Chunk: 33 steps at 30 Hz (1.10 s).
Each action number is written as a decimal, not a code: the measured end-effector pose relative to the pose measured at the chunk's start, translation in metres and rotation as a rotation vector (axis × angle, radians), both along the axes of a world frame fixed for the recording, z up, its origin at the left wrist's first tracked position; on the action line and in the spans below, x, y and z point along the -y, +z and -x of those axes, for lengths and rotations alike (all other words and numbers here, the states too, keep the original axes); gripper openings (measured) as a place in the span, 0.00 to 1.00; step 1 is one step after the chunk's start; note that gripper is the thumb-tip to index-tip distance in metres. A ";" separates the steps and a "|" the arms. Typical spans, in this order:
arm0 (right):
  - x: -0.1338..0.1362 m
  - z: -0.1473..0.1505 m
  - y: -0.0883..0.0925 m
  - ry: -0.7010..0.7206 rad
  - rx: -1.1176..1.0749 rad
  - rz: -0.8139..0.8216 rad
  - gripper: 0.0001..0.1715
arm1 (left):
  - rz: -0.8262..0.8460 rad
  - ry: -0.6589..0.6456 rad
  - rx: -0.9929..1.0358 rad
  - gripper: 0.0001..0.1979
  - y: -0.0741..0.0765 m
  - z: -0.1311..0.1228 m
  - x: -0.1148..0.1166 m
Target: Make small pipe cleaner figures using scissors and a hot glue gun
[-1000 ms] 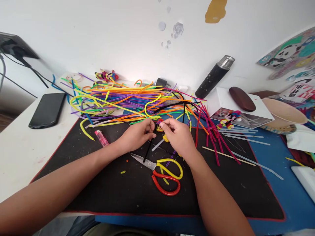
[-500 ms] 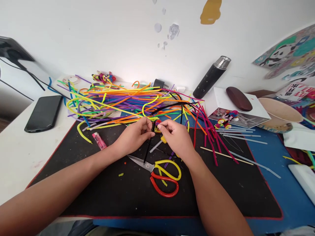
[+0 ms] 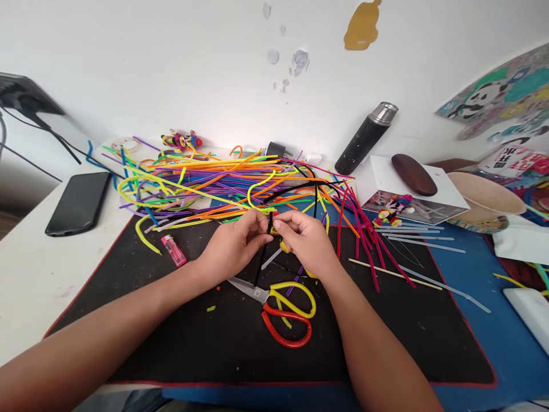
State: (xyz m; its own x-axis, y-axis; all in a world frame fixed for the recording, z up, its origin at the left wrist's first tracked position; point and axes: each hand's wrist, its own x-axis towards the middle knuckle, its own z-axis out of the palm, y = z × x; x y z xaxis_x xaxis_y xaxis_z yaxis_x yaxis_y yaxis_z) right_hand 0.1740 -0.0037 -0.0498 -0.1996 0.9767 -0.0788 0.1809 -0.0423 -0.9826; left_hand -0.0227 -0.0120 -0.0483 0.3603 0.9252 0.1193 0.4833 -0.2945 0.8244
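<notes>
My left hand (image 3: 235,245) and my right hand (image 3: 306,240) meet over the black mat (image 3: 180,337), fingers pinched together. Between their fingertips sits a small yellow and red pipe-cleaner piece (image 3: 277,228), with a black pipe cleaner (image 3: 262,256) running down from it toward the scissors. The left hand pinches the black pipe cleaner; the right pinches the small piece. Much of the piece is hidden by my fingers. Behind the hands lies a big heap of coloured pipe cleaners (image 3: 206,177).
Scissors with yellow and red handles (image 3: 283,306) lie just below my hands. A pink lighter (image 3: 174,250) sits on the mat's left, a black phone (image 3: 77,203) further left. A black flask (image 3: 364,139), glasses case (image 3: 414,174), small pipe-cleaner figures (image 3: 392,210) and a bowl (image 3: 486,200) stand right.
Both hands stay pinched on the small piece, shifting slightly up and closer together. The camera has drifted a little; nothing on the table has moved.
</notes>
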 end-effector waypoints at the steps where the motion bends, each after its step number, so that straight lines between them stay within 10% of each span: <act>1: 0.000 0.001 0.001 0.000 -0.017 0.006 0.15 | -0.010 0.001 -0.008 0.07 0.000 0.000 0.000; 24: 0.000 0.002 -0.001 0.020 -0.064 0.071 0.16 | -0.106 -0.028 -0.057 0.06 0.000 0.002 0.000; 33: 0.001 0.003 0.001 0.036 -0.077 0.080 0.14 | 0.099 -0.032 0.145 0.08 0.001 0.000 -0.001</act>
